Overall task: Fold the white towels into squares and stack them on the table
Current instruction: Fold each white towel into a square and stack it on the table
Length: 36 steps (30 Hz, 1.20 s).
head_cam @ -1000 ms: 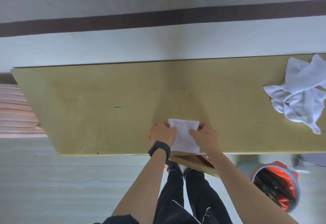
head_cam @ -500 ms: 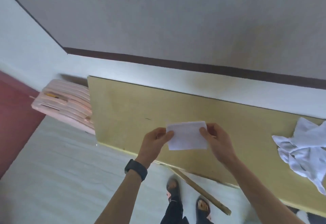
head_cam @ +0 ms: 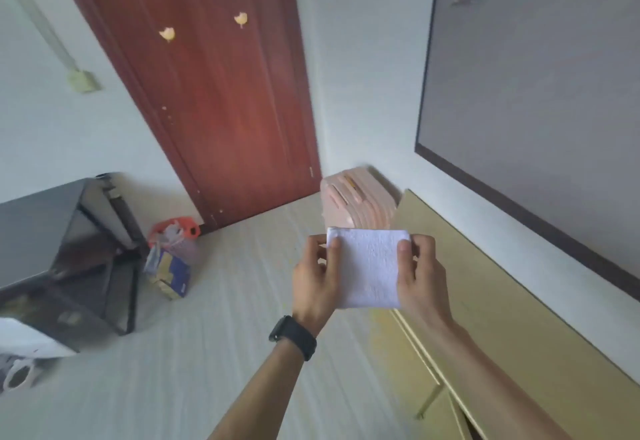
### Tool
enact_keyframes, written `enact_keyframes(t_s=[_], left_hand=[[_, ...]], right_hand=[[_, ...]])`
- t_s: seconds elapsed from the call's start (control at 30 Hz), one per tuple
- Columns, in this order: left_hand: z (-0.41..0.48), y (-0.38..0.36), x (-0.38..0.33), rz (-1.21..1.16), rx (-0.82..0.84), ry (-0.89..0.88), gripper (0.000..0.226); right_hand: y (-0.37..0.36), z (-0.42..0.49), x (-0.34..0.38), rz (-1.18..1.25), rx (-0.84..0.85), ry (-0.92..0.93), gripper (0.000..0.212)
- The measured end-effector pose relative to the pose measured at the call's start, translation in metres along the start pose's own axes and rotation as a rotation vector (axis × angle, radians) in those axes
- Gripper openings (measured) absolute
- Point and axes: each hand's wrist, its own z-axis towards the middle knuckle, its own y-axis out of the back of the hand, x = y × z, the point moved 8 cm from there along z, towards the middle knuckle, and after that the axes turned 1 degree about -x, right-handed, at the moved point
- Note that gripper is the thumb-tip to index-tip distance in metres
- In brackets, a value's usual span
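My left hand point(head_cam: 317, 280) and right hand point(head_cam: 420, 273) each pinch a side edge of the folded white terry towel point(head_cam: 369, 268), in the air just left of the yellow-tan wooden table point(head_cam: 519, 335), so I should clamp the layers together and lay it flat there.

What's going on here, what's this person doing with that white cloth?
A person holds a folded white towel up in both hands: the left hand, black watch on its wrist, pinches one side, the right hand the other. The towel is clear of the yellow table, near its end, not yet set down. No stack is in view.
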Motion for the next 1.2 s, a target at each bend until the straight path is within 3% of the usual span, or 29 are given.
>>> enact_keyframes(t_s=[0.17,0.43,0.8,1.2], left_hand=[[-0.011,0.182,0.051,-0.026,-0.314,0.1,0.024],[-0.075,0.485,0.154,0.038,-0.722,0.241,0.025],[-0.12,0.752,0.246,0.019,-1.002,0.345,0.021],[-0.056,1.037,0.337,0.087,-1.22,0.429,0.022]], right_hand=[[-0.159,-0.047,0.088,0.096,0.273,0.129,0.014],[-0.414,-0.203,0.224,0.175,0.624,0.277,0.017],[-0.663,-0.354,0.353,0.241,0.875,0.364,0.013],[-0.964,-0.442,0.491,0.281,1.084,0.447,0.015]])
